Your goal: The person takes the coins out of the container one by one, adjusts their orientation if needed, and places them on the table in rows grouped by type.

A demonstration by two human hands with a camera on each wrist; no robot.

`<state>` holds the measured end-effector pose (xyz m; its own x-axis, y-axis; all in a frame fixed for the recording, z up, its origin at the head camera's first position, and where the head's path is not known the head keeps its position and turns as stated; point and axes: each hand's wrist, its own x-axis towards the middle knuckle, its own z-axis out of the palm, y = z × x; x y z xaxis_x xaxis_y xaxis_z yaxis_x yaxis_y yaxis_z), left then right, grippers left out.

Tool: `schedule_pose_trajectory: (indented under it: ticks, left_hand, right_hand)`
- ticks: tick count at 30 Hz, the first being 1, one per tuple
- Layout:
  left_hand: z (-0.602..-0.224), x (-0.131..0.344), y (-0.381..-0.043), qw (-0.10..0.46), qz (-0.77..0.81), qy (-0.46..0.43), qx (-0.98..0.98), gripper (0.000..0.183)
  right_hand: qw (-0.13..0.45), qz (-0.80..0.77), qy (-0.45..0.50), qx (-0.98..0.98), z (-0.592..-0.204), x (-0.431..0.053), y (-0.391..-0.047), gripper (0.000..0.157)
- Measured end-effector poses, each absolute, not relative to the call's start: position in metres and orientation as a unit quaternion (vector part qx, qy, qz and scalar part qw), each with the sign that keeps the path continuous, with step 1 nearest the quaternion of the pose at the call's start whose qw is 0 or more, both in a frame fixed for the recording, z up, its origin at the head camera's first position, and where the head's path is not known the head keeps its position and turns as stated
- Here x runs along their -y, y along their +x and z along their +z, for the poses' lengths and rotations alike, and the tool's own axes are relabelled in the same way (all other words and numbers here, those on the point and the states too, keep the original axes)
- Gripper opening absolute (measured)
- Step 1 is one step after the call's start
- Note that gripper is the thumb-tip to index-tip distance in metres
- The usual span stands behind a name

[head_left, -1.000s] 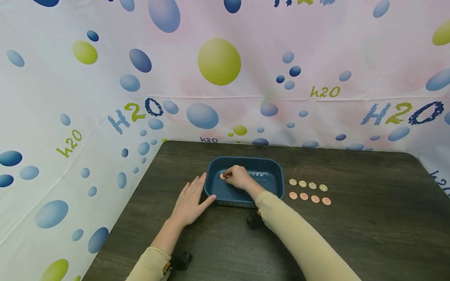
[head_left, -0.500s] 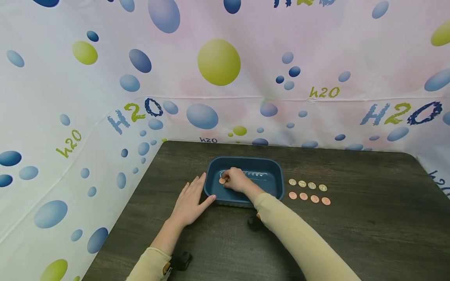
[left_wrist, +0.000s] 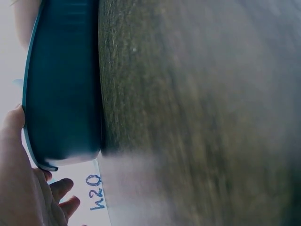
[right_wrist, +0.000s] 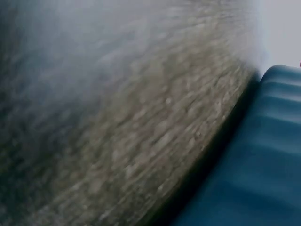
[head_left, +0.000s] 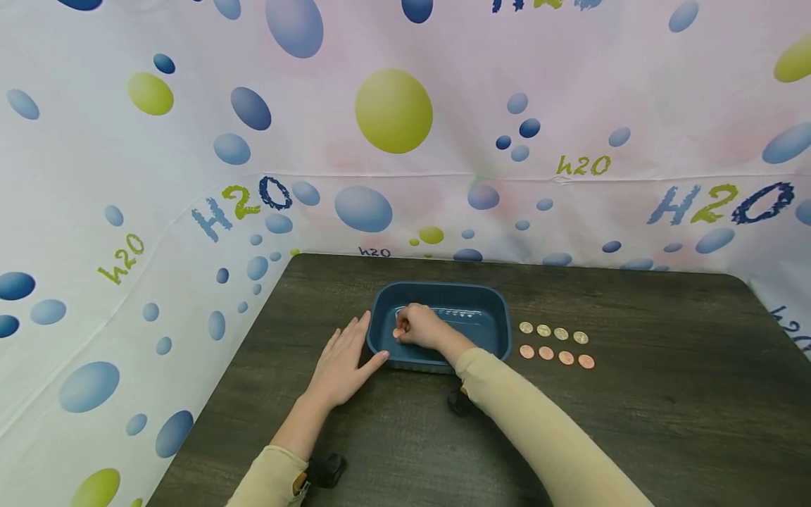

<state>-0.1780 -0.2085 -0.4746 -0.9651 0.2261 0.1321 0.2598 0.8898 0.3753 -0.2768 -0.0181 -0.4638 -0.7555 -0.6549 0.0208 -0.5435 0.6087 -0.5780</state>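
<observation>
Inside the blue rectangular dish (head_left: 472, 338), my right hand (head_left: 429, 328) reaches down toward the left part of the floor. Its fingertips pinch a copper-coloured coin (head_left: 397, 333), partly covered by the fingers. My left hand (head_left: 338, 364) lies with straight fingers along the dish's left end, the thumb extended at the front left corner. The left wrist view has the thumb at the rim of the dish (left_wrist: 61, 89), with fingers past its end. Only the ribbed outer wall of the dish (right_wrist: 268, 165) shows in the right wrist view; the right hand is out of that frame.
Right of the dish, a row of several gold-coloured coins (head_left: 543, 330) lies behind a row of several copper-coloured coins (head_left: 546, 353). All rest on the dark wooden table (head_left: 671, 366). A white curtain with bubble prints (head_left: 481, 127) stands behind and to the left.
My right hand and the copper-coloured coin have shifted slightly toward the front of the dish. The left hand, the dish and the two coin rows have kept their places.
</observation>
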Motion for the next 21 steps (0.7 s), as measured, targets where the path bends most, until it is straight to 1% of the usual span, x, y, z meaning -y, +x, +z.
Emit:
schedule_pose_trajectory:
  ticks: [3, 5, 12, 21]
  left_hand:
    - [-0.4755, 0.2093, -0.1781, 0.042, -0.195, -0.125, 0.972, 0.085]
    - [-0.4762, 0.2095, -0.1785, 0.042, -0.193, -0.124, 0.972, 0.086]
    - [-0.4764, 0.2095, -0.1788, 0.042, -0.193, -0.123, 0.972, 0.086]
    - [-0.4751, 0.2091, -0.1778, 0.035, -0.197, -0.122, 0.972, 0.085]
  right_hand:
    - [0.109, -0.287, -0.339, -0.890, -0.4619, 0.0196, -0.2750, 0.009]
    - [0.116, -0.288, -0.333, -0.890, -0.4614, 0.0203, -0.2746, 0.008]
    - [0.116, -0.327, -0.331, -0.878, -0.4646, 0.0198, -0.2757, 0.013]
    - [0.138, -0.402, -0.343, -0.837, -0.4586, 0.0138, -0.2736, 0.008]
